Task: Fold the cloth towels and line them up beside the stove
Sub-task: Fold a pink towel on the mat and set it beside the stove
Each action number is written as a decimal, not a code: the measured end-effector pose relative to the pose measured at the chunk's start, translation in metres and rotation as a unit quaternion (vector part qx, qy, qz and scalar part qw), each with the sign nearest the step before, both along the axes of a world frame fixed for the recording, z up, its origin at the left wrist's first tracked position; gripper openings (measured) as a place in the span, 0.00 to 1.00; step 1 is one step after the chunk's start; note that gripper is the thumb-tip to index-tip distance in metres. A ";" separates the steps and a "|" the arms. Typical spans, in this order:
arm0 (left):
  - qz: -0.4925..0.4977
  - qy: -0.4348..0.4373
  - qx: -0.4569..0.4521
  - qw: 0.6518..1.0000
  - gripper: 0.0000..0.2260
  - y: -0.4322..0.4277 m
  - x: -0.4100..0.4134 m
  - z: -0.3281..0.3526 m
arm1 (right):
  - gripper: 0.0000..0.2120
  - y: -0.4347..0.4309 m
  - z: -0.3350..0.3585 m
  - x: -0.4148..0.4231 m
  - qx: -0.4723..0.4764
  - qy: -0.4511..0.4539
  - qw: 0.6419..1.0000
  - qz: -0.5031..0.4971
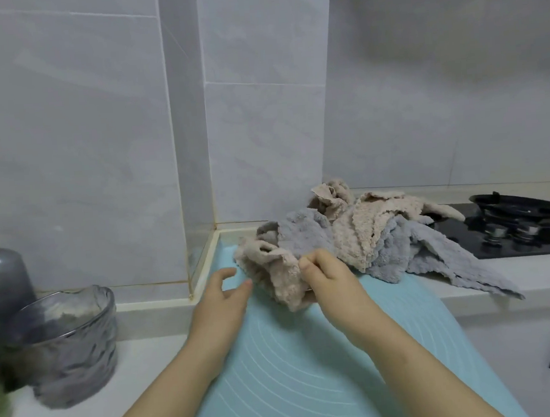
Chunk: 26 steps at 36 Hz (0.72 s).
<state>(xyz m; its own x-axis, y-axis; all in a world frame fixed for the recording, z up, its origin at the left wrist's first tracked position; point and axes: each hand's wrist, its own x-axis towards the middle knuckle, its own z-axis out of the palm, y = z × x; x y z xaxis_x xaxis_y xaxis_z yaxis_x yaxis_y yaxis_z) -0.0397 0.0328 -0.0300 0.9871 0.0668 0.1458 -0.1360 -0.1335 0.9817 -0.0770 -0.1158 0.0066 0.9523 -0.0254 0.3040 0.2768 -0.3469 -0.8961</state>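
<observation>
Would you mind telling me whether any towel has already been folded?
No, the beige towels and grey towels all lie crumpled in one heap beside the stove.

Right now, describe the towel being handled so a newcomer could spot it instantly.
Left of the stove, a heap of towels sits at the far end of the blue mat. The beige towel is the crumpled one at the heap's near-left edge. Unlike the other beige and grey towels, it is pinched by the right hand.

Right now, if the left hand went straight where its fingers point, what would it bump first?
Probably the crumpled beige terry towel that the right hand pinches; the left hand looks just short of it.
</observation>
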 end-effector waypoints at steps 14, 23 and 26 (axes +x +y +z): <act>-0.079 0.038 -0.199 0.976 0.18 0.000 -0.026 0.014 | 0.16 -0.046 0.030 -0.079 0.217 0.109 0.970 0.005; -0.155 -0.110 -0.082 0.978 0.14 -0.009 -0.048 0.036 | 0.12 -0.018 0.011 -0.039 0.088 0.106 0.990 0.014; -0.125 -0.086 -0.084 0.985 0.09 -0.006 -0.043 0.030 | 0.08 -0.001 0.002 -0.028 0.165 0.085 0.981 0.053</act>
<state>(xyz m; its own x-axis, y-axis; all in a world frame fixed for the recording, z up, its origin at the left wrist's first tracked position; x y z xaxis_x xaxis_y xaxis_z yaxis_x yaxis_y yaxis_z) -0.0823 0.0266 0.0001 0.9371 -0.1385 0.3205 -0.3106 0.0883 0.9464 -0.1047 -0.1170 0.0083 0.9911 0.0056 0.1329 0.1330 -0.0071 -0.9911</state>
